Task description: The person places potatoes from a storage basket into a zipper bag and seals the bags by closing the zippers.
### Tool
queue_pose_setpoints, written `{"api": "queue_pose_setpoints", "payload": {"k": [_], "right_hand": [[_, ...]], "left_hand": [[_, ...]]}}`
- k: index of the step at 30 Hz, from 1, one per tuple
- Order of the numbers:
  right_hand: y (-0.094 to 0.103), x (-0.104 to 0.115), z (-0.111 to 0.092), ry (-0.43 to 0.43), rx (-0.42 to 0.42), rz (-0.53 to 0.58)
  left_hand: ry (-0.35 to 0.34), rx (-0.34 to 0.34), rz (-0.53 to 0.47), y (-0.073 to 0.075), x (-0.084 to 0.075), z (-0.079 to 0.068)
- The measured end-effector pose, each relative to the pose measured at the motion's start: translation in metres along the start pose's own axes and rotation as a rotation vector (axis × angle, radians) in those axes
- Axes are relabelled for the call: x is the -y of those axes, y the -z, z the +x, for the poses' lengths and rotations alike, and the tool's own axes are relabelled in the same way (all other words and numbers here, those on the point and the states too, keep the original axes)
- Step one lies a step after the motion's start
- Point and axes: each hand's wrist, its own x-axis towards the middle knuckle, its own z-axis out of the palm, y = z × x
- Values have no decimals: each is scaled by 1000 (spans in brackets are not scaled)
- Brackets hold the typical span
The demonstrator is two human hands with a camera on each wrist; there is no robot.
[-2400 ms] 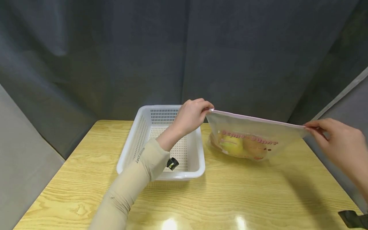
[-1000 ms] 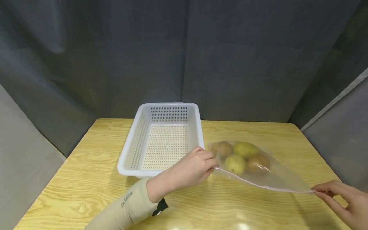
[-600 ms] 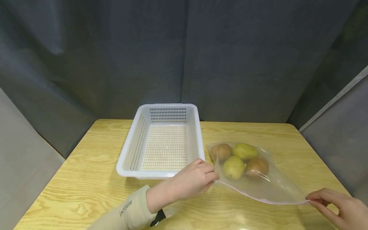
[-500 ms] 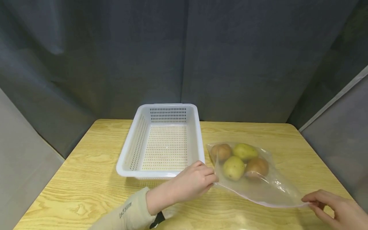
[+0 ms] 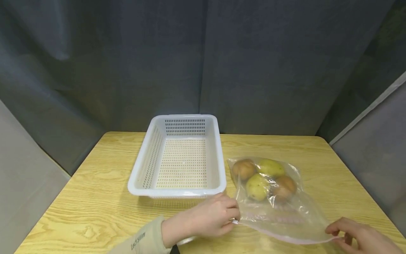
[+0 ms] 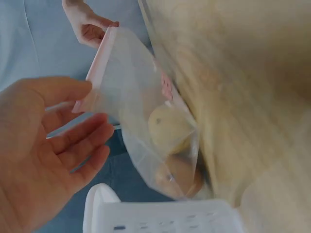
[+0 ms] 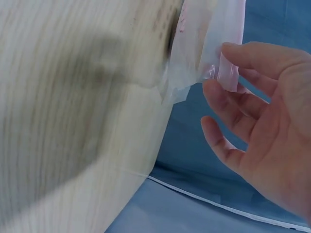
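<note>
A translucent zip bag with a pink zip strip lies toward the right of the wooden table, mouth toward the person. Inside are two yellow-green fruits and two round brown fruits, bunched at its far end. My left hand pinches the left corner of the strip; in the left wrist view the thumb and forefinger meet at the pink strip, the other fingers loosely bent. At the opposite corner my right hand pinches the strip between thumb and forefinger, also plain in the right wrist view.
A white perforated plastic basket with nothing in it stands left of the bag, just beyond the left hand. Dark curtains hang behind the wooden table, and a grey panel stands at the left.
Both hands, still pinching the strip, have come down and toward the person. The bag, earlier held raised with its print facing forward, now lies nearly flat over the fruits.
</note>
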Motion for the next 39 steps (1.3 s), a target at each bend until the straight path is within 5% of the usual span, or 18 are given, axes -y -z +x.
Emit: {"api": "queue_pose_setpoints", "payload": {"k": [6,14,21,29,35,39], "right_hand": [[-17,-2,1,211,-134,12],[-24,0,8,127,-82,-134],[-23,5,20,70,-129,-258],[-11,11,42,-51,-128,-279],[-4,5,64,-49,-162,-248],[-1,-2,81,-7,-188,-233]], "left_hand": [[23,129,-28,-11,-7,-2],[72,196,-45,-28,-7,-3],[143,159,-85,-43,3,6],[265,139,39,-54,10,26],[355,214,176,-64,16,46],[434,202,308,-72,20,61]]}}
